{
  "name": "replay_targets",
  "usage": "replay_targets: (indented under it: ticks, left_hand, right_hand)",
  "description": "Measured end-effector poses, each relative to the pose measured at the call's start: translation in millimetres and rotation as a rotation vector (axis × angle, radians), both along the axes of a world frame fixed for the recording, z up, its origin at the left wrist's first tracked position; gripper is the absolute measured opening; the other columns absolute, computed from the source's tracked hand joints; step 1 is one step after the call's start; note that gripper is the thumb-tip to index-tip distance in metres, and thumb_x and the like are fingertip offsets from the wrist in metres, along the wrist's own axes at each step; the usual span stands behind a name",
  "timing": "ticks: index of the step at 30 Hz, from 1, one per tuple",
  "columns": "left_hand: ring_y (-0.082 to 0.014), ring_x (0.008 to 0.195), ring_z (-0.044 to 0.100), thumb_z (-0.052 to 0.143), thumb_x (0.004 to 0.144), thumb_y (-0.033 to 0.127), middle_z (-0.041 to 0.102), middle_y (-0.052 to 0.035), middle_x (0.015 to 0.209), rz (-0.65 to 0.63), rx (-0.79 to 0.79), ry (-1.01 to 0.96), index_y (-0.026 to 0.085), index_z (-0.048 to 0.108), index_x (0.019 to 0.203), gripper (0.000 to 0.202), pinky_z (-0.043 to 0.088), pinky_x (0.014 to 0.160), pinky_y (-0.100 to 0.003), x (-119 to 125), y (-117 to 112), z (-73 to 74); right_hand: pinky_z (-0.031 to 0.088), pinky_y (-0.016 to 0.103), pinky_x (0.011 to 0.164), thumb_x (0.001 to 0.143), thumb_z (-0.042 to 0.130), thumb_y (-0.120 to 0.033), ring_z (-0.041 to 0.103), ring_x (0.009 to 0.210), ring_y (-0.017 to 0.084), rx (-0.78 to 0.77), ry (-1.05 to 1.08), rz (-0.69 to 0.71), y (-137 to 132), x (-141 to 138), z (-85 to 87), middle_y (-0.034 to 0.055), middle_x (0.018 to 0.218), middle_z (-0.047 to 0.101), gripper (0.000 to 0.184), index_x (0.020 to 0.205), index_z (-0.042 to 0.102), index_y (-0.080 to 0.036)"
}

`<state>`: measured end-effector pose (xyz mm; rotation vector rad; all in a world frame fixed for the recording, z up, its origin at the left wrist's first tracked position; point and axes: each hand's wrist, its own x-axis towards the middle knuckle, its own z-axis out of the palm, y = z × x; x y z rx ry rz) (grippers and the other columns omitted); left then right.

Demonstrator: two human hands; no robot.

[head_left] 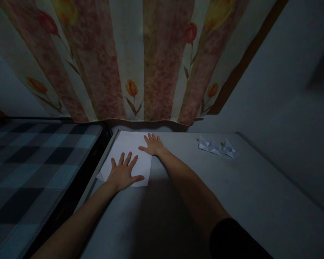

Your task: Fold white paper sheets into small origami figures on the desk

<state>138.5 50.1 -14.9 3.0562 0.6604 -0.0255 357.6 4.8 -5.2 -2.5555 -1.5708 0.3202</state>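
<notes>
A white sheet of paper point(132, 144) lies flat at the far left corner of the light table point(194, 180). My left hand point(122, 174) rests on its near part with fingers spread, and the thumb points right. Further back, my right hand point(153, 144) lies on the sheet's right edge, fingers also spread. Neither hand grips anything. The sheet's near left corner point(100, 176) looks folded or lifted at the table's edge.
Folded white paper shapes point(216, 146) stand in a row at the back right of the table. A striped tulip curtain point(129, 64) hangs behind it. A checked mattress point(40, 172) lies to the left, across a dark gap. The wall point(291, 136) borders the right side.
</notes>
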Motion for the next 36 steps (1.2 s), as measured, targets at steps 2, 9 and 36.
replay_targets:
  ticks: [2,9,36]
  left_hand:
    - [-0.0456,0.140,0.005,0.036,0.073,0.080,0.011,-0.0095,0.156,-0.006,0.002,0.001,0.030,0.017,0.148,0.092,0.008,0.098,-0.077,-7,-3,-0.3]
    - [-0.0469,0.139,0.004,0.037,0.074,0.079,0.010,-0.0092,0.156,-0.005,-0.006,0.013,0.031,0.018,0.147,0.090,0.009,0.096,-0.078,-18,-10,4.1]
    - [-0.0391,0.136,0.025,0.032,0.081,0.072,0.036,-0.0124,0.147,0.062,0.012,-0.134,0.025,0.043,0.137,0.074,0.015,0.105,-0.066,28,-13,46.2]
  right_hand:
    - [-0.002,0.051,0.112,0.079,0.026,-0.078,0.000,0.143,0.030,0.001,0.002,-0.043,3,2,-0.3,0.0106,0.157,0.004,0.095,0.150,0.012,-0.016]
    - [-0.003,0.052,0.112,0.084,0.024,-0.072,0.002,0.143,0.029,0.061,0.000,-0.312,4,0,-3.9,0.0145,0.156,0.007,0.091,0.149,0.012,-0.010]
    - [0.035,0.039,0.079,0.088,0.037,-0.011,0.054,0.097,0.030,-0.019,-0.626,-0.564,-240,75,36.3,0.0176,0.098,0.066,0.032,0.097,0.067,-0.011]
